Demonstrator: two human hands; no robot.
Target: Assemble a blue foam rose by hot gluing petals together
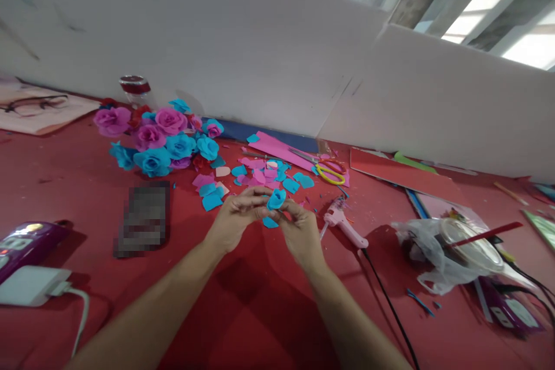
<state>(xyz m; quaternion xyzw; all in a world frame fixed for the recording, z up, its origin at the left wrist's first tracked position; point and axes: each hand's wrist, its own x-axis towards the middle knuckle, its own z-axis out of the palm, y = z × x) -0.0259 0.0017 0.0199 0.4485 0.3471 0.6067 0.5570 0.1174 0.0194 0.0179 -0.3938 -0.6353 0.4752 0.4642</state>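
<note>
Between my two hands is a small blue paper flower [276, 199], its petals curled into a cup. My left hand [236, 214] pinches it from the left, and my right hand [301, 231] grips it from the right with thumb and fingers. Just below the fingers shows a blue paper petal [270, 222]; whether it is joined to the flower I cannot tell. Loose pink and blue paper petals [260, 175] lie scattered behind my hands. To the right of my right hand rests a pink glue gun [344, 224] with a black cord.
Finished paper flowers [151, 136] stand in a bunch at the back left, near a lidded jar [135, 89]. Yellow-and-orange scissors [329, 172] lie on pink paper. A blurred dark object [145, 217], a white charger [34, 286], and a cup in a plastic bag [470, 245] sit around.
</note>
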